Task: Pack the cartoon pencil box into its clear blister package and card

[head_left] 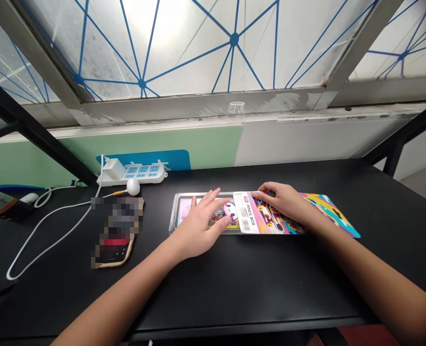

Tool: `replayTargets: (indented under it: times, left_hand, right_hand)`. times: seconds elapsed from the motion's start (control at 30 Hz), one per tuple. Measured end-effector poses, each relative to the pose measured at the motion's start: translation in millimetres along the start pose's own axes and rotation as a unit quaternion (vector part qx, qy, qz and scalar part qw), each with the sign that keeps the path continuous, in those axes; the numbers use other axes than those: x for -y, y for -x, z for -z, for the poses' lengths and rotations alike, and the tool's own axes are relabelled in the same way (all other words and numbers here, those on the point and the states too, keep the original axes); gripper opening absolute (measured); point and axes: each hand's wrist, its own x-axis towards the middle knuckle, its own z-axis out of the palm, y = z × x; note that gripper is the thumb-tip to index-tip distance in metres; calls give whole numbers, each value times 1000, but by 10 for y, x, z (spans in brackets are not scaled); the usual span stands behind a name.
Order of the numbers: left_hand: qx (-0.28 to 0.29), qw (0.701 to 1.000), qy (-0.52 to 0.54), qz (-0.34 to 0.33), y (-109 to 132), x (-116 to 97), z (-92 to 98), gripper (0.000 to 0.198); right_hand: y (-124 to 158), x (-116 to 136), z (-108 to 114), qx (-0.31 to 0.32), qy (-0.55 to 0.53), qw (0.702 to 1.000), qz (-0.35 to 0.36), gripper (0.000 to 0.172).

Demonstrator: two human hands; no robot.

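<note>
Black worktop [234, 288], giving level support. Flat on it, centre to right: printed PENCIL BOX card [270, 218], overlapping a clear-looking tray [173, 215] to the left. Left hand [201, 228] over tray, fingers loosely spread, apparently gripping nothing, perhaps steadying it. Right hand [286, 201] on card, fingers bent, perhaps controlling it; cannot tell whether pinching or pressing. Phone [117, 235] at left, clear of both hands.

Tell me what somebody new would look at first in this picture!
Probably the bright, multicoloured card printed "PENCIL BOX", lying on the black desk under the right hand, with the left hand spread over the shiny clear tray beside it. Next might come the blue lines and dots on the big pale window behind. Then perhaps the long white power strip with blue sockets, at the desk's back left.
</note>
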Motion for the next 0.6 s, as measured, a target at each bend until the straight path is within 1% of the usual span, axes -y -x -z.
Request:
replayTargets:
  times: [0.07, 0.13, 0.2, 0.27, 0.33, 0.4, 0.5, 0.6]
  left_hand:
    - [-48, 995, 88, 1, -4, 32, 57, 43]
    - [-121, 983, 141, 2, -27, 123, 121, 35]
    - [-194, 969, 152, 14, -61, 239, 171, 30]
    - [-240, 958, 148, 47, -95, 340, 180, 31]
    - [-252, 952, 153, 86, -118, 399, 138, 36]
    - [-246, 950, 159, 106, -125, 416, 55, 43]
    - [-221, 961, 146, 83, -109, 408, -70, 47]
    - [-198, 968, 150, 46, -83, 423, -120, 51]
  right_hand:
    - [-21, -66, 53, 18, 4, 1000, -10, 45]
    - [-48, -154, 129, 33, 10, 999, -20, 45]
    - [-72, -260, 224, 51, 11, 998, -18, 45]
    - [-86, -376, 330, 88, 3, 996, -6, 43]
    - [-90, -487, 418, 121, -8, 993, 8, 44]
    - [-95, -569, 457, 119, -9, 993, 20, 49]
    - [-125, -581, 394, 81, 7, 996, 46, 59]
    - [-196, -397, 227, 71, 18, 994, 86, 61]
